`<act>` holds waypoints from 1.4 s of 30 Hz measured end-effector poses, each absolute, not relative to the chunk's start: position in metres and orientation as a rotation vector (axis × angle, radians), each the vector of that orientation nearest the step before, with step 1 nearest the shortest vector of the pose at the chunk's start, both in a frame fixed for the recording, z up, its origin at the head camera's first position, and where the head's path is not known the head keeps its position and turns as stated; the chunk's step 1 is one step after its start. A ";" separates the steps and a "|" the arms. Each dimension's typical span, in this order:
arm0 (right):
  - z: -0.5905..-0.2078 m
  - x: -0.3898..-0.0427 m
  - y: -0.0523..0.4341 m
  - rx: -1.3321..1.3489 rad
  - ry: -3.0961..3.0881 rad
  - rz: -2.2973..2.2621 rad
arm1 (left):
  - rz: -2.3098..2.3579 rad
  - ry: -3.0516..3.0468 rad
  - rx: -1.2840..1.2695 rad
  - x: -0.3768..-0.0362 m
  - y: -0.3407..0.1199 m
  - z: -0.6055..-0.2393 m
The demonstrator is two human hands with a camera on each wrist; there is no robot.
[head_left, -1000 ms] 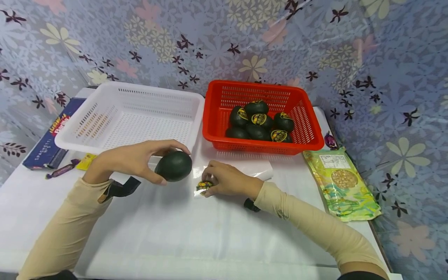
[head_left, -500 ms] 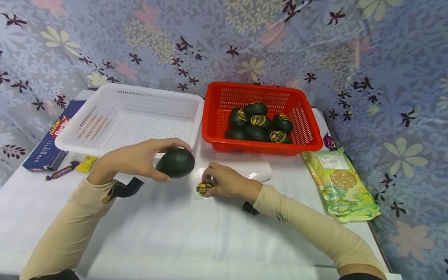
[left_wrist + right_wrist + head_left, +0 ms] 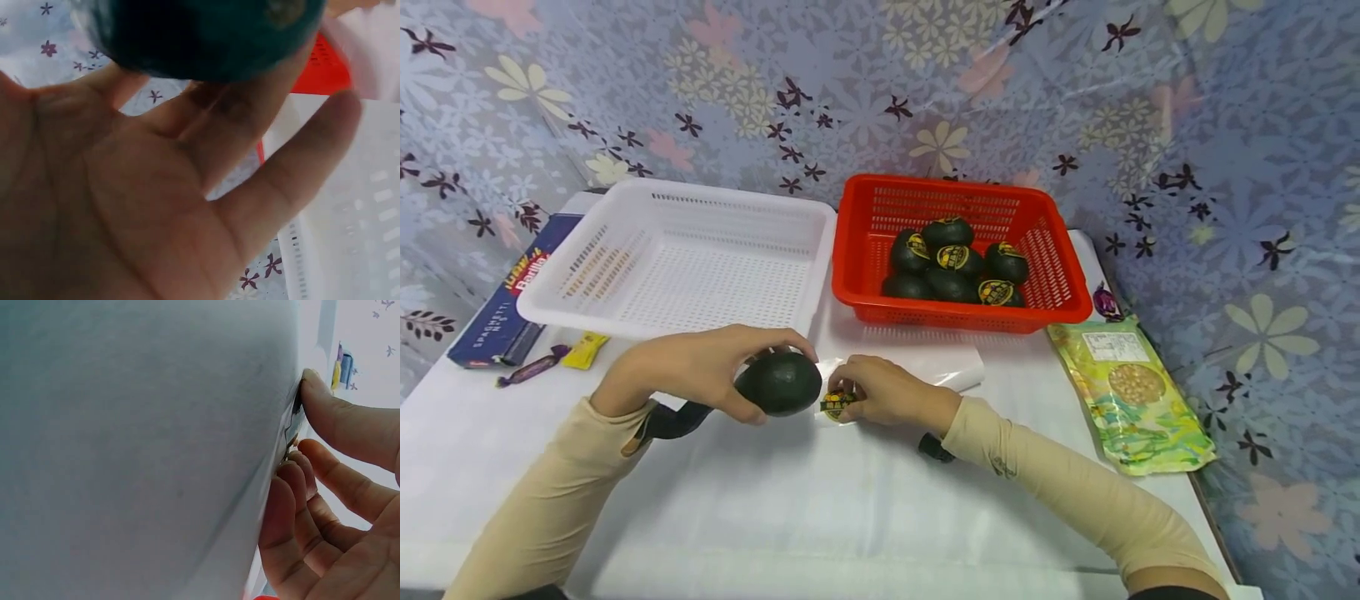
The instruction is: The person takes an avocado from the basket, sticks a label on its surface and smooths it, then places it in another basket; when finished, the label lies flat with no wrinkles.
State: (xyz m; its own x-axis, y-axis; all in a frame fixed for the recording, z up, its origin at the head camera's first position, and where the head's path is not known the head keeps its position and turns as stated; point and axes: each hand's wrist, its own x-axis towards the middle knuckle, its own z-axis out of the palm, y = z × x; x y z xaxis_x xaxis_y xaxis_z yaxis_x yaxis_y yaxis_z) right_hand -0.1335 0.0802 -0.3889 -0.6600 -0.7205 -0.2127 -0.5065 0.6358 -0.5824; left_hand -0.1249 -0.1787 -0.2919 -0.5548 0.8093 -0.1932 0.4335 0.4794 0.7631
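Avocado sits gripped in the curled left hand, just beside the right hand, whose fingertips pinch a sticker on the surface.

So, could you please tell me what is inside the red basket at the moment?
The red basket holds a pile of dark green avocados, several showing round yellow-and-black stickers. About seven are visible; any beneath the pile are covered, so the exact count is uncertain.

Colours on the white table

A dark green avocado met a yellow-and-black sticker; baskets were white and red, the box navy, the pouch yellow-green, the backdrop lilac floral, sleeves beige.
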 end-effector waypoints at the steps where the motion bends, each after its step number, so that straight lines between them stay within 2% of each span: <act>1: -0.389 -0.133 0.080 -0.967 2.428 -0.678 | 0.914 2.195 1.026 -0.126 -0.178 -0.293; 24: -0.387 -0.135 0.077 -0.929 2.413 -0.659 | 1.155 2.412 0.941 -0.172 -0.152 -0.323; 34: -0.387 -0.134 0.075 -0.913 2.420 -0.676 | 0.988 2.243 1.004 -0.162 -0.157 -0.332; 42: -0.389 -0.132 0.080 -0.906 2.461 -0.685 | 0.732 2.126 0.877 -0.145 -0.159 -0.348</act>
State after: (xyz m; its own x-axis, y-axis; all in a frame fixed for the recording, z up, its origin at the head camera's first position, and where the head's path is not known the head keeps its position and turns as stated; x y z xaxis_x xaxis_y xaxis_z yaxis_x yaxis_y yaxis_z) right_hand -0.1316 0.0802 -0.3890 -0.6955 -0.6846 -0.2181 -0.4734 0.6650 -0.5777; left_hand -0.1453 -0.1590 -0.3478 -0.5155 0.7611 -0.3936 0.3572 0.6084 0.7087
